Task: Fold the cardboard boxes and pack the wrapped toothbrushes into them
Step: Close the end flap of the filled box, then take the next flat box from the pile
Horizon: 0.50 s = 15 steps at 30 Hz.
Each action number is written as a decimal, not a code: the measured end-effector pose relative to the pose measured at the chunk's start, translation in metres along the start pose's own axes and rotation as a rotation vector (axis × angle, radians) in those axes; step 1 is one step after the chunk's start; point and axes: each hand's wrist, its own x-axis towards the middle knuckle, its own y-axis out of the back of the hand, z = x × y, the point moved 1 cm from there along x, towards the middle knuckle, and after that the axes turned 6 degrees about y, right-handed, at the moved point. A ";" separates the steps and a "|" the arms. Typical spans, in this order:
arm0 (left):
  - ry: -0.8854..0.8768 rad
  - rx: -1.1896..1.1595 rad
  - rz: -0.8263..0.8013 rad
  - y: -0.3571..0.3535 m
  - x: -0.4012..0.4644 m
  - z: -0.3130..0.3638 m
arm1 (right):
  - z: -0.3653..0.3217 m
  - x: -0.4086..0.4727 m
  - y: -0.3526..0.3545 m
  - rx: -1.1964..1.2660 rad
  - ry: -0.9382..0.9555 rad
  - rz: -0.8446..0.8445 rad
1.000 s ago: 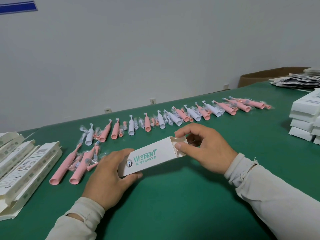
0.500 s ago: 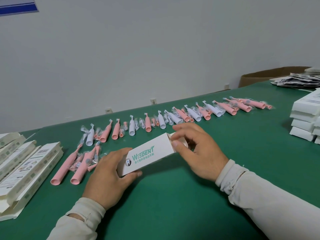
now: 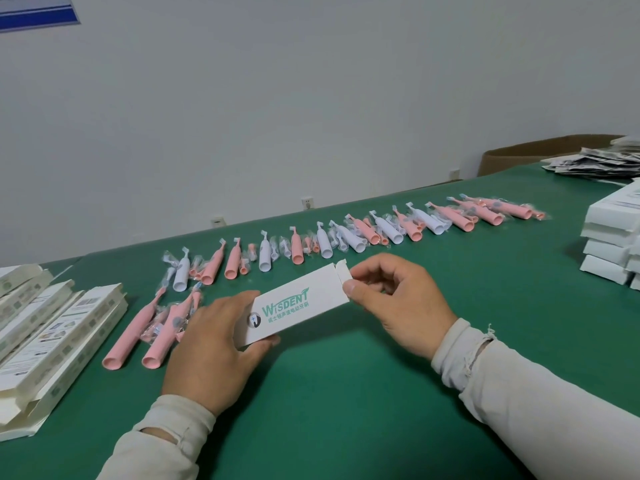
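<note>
Bare green table (image 3: 346, 393) open before me; toothbrush row (image 3: 346, 233) blocks behind, flat boxes (image 3: 52, 334) left, stacked boxes (image 3: 609, 237) right.

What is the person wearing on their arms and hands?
Both hands, the left hand and the right hand, are bare: no gloves, rings or watch show. Both arms wear long cream-white sleeves. The right sleeve's cuff is frayed, with loose threads sticking out. The left sleeve's cuff looks bunched and smoother.

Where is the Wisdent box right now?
In the head view the Wisdent box sits centre frame, held between the left hand and the right hand, in front of the row of wrapped toothbrushes.
</note>
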 end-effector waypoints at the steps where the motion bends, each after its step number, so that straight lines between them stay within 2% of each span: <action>1: -0.001 0.007 0.003 0.000 -0.001 0.001 | -0.001 0.000 0.000 -0.009 0.004 0.004; 9: 0.001 0.070 0.005 0.003 -0.001 0.008 | -0.003 0.000 0.000 -0.032 0.000 0.030; 15: 0.009 0.102 0.022 0.004 -0.004 0.019 | 0.003 -0.005 -0.010 -0.022 0.083 -0.013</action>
